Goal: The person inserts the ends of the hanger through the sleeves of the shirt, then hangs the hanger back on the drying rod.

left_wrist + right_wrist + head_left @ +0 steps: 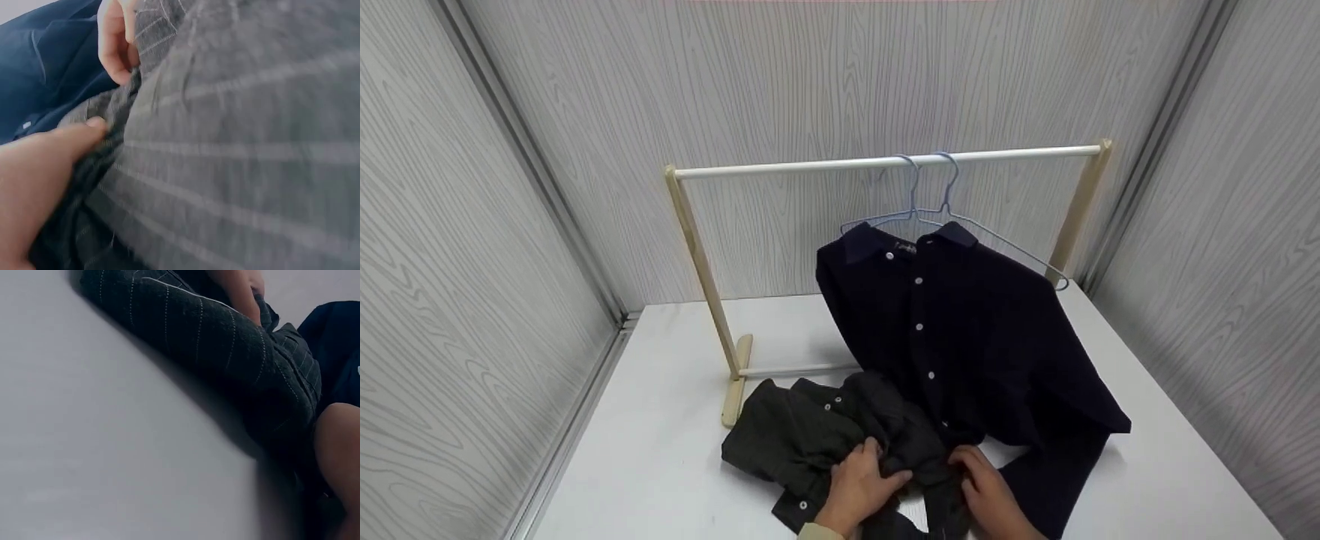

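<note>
A dark grey shirt (810, 427) with thin pale stripes lies bunched up on the white table, its small white buttons showing. My left hand (859, 484) grips its middle, thumb and fingers sunk into the folds. In the left wrist view the striped cloth (236, 146) fills most of the picture beside my thumb. My right hand (986, 487) pinches the right side of the same shirt with curled fingers. Just behind both hands, a navy button-up shirt (982, 322) hangs, its lower part reaching down to the table near my right hand.
A clothes rack with wooden posts (701, 262) and a white rail (810, 166) stands across the back. Two blue wire hangers (950, 180) hook over the rail; one hanger arm sticks out past the navy shirt's shoulder. Pale wood-grain walls enclose the table (652, 420).
</note>
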The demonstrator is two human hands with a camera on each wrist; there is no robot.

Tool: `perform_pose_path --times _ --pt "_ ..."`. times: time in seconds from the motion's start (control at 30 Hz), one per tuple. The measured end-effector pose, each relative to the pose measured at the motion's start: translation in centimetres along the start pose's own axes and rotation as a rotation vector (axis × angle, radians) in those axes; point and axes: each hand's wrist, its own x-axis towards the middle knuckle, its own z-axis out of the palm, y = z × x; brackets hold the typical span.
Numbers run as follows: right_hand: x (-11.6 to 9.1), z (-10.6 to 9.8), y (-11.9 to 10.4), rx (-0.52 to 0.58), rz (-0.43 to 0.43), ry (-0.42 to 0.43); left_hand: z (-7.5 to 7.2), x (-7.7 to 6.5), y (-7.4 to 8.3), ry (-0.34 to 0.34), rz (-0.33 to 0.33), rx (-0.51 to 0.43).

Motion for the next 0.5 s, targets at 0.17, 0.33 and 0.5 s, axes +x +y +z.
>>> perform_pose_path --times 0.17,0.33,0.5 --pt "0.4 0.2 0.0 -0.052 0.044 -0.012 -2.4 1.4 -0.8 -0.084 0.036 -0.165" --pt "0.7 0.1 -0.4 -0.146 0.111 -0.086 -5.2 2.9 -1.7 -0.018 0.016 -0.077" --pt "1.4 -0.2 -1.4 -0.277 0.119 -0.106 -7.0 4.6 -2.5 0.226 0.061 0.120"
